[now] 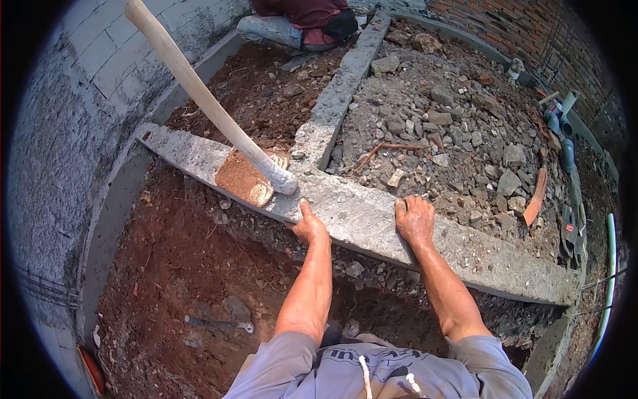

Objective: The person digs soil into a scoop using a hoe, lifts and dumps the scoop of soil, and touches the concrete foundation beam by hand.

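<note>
My left hand (311, 227) is at the near edge of a grey concrete beam (478, 256), thumb on top and the other fingers mostly hidden below the edge. Farther right, my right hand (416, 221) presses on the same beam, its fingers curled over toward the far side. Just beyond my left hand, a hoe rests on the beam. Its soil-covered blade (239, 175) lies flat there, while its pale wooden handle (199, 90) slants up to the upper left. Neither hand touches the hoe.
Below the beam is a dug pit of reddish soil (179, 266) with a hammer-like tool (219, 324) in it. Rubble (458, 126) fills the far right bay. Another person (299, 26) crouches at the back. Pipes (567, 153) and a rough wall (53, 179) flank the site.
</note>
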Demonstrator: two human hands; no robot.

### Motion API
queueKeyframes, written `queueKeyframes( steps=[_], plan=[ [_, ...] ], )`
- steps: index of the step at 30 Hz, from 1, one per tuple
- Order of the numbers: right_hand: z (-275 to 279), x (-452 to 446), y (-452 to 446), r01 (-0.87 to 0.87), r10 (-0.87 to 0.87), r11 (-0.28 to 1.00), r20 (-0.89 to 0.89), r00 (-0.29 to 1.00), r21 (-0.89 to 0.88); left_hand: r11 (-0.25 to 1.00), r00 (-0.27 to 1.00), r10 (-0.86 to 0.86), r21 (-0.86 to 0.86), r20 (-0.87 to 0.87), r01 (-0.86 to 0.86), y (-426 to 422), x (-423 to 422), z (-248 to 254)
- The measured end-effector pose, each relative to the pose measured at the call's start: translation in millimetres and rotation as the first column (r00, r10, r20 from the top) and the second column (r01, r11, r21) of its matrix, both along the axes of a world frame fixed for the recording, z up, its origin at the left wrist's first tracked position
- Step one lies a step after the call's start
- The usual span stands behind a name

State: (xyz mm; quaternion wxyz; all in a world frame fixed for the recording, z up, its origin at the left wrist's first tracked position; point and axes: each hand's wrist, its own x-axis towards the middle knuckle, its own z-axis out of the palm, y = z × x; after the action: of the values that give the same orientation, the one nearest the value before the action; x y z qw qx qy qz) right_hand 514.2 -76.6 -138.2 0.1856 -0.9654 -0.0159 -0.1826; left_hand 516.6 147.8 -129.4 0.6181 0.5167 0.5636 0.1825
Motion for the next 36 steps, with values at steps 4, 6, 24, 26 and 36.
queueKeyframes(
  steps=[4, 6, 24, 26, 36],
  plan=[
    [-4, -5, -2, 0.012, -0.013, 0.999, -0.044, 0.999, -0.035, 0.979, 0.977, -0.202, -0.048, -0.063, 0.199, 15, -4, -26],
    [1, 0, 0, 0.027, -0.032, 0.998, -0.079, 0.996, -0.064, 0.947, 0.956, -0.261, 0.226, 0.134, 0.227, 23, -11, -72],
    [-35, -4, -1, 0.011, 0.019, 0.982, 0.153, 0.988, -0.188, 0.974, 0.762, 0.139, 0.225, -0.633, 0.01, 211, -642, -278],
    [-21, -33, 21, 0.08, -0.082, 0.986, -0.008, 0.997, -0.148, 0.982, 0.85, 0.144, -0.036, -0.507, -0.188, 193, -655, -215],
    [-38, -245, 107, -0.464, 0.472, 0.881, -0.235, 0.85, 0.09, 0.925, 0.955, 0.153, -0.303, -0.253, -0.228, 112, -708, -217]
  ],
)
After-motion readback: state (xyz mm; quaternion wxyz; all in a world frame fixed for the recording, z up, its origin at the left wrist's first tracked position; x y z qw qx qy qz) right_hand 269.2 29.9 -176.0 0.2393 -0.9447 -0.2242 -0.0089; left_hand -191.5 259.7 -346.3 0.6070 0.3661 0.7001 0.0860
